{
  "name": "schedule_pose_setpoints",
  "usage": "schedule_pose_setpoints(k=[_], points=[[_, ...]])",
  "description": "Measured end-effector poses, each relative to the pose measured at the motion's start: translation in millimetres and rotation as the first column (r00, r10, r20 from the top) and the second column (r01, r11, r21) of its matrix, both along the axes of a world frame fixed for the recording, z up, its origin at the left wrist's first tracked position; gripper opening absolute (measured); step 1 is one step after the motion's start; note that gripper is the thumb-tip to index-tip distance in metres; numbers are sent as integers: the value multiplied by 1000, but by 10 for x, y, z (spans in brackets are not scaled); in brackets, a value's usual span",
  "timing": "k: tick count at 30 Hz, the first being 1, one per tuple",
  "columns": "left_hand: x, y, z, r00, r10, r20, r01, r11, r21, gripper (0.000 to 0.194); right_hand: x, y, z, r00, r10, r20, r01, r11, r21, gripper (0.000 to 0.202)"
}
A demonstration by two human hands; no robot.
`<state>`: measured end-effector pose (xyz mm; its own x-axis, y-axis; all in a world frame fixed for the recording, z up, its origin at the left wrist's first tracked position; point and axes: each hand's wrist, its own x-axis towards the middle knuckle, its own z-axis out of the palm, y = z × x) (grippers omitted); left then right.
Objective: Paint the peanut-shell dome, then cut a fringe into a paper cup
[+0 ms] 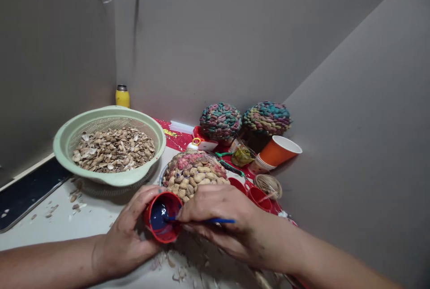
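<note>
My left hand [126, 237] curls half-closed around the red cup [174, 204], tipped toward me over the near side of the bench [97, 212]; my right hand [231, 213] pinches the blue brush [220, 221], its tip in the dark blue paint [156, 215]. The cup looks light and fairly stiff, slippery where wet — best gripped round its outer wall. The slim brush wants a gentle pinch — clear of the paint.
</note>
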<state>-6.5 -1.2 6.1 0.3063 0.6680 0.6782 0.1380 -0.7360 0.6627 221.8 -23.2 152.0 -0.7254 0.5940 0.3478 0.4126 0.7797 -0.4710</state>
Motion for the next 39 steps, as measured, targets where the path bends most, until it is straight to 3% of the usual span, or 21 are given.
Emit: schedule_pose_setpoints(k=[4, 8, 14, 18, 25, 32, 39], points=[[5, -10, -7, 1000, -1, -8, 1, 1000, 14, 77, 76, -26, -12, 999, -18, -44, 19, 1000, 14, 18], [9, -7, -62, 999, 40, -28, -40, 999, -23, 79, 211, -93, 16, 975, -144, -171, 161, 983, 89, 20], [57, 28, -17, 998, 66, 3, -65, 988, -143, 63, 372, -148, -47, 848, -363, -386, 431, 896, 104, 22], [86, 36, -24, 998, 56, -25, -61, 968, -245, 61, 417, -90, -122, 800, -444, -404, 520, 849, 95, 15], [67, 34, -42, 998, 58, -23, -62, 959, -277, 54, 339, 48, -109, 841, -418, -344, 476, 873, 105, 14], [42, 52, -13, 996, 82, -33, -88, 956, -281, 53, 394, -9, -8, 815, -487, -314, 550, 821, 153, 12], [56, 40, 25, 994, 97, -56, -109, 945, -309, 52, 335, 21, -68, 868, -381, -318, 446, 880, 164, 20]])
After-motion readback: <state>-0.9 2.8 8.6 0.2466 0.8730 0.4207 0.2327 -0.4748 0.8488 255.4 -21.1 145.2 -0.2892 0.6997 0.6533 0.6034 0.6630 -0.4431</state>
